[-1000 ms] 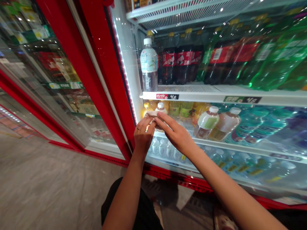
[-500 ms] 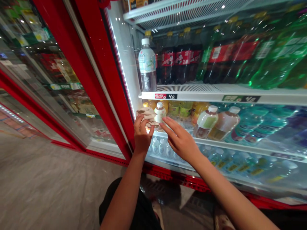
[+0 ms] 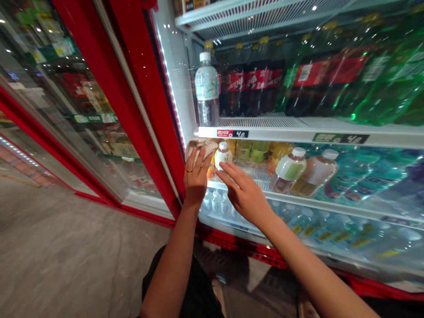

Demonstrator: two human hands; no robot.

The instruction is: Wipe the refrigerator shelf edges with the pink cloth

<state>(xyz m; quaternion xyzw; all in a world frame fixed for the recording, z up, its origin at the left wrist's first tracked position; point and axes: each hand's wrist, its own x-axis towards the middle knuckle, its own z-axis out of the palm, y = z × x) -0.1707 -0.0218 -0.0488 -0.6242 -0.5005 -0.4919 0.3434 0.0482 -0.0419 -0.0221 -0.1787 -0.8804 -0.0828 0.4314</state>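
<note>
My left hand [image 3: 196, 174], with a ring on one finger, presses a crumpled beige cloth [image 3: 201, 147] at the left edge of the cooler opening, just under the shelf's price strip. Its fingers lie over the cloth. To the right, my right hand [image 3: 243, 190] has its fingers stretched out and holds nothing. Its fingertips are in front of a small white-capped bottle [image 3: 223, 153]; whether they touch it I cannot tell.
A red cooler frame [image 3: 155, 110] runs down on the left. Above my hands, a shelf edge [image 3: 285, 135] carries a clear-labelled bottle [image 3: 207, 88] and cola bottles [image 3: 256, 84]. More white-capped bottles [image 3: 289, 170] lean on the shelf to the right.
My left hand has flattened its fingers over the cloth, which has shifted slightly up and left. The view has moved a little, and my right hand is still stretched out beside the bottle.
</note>
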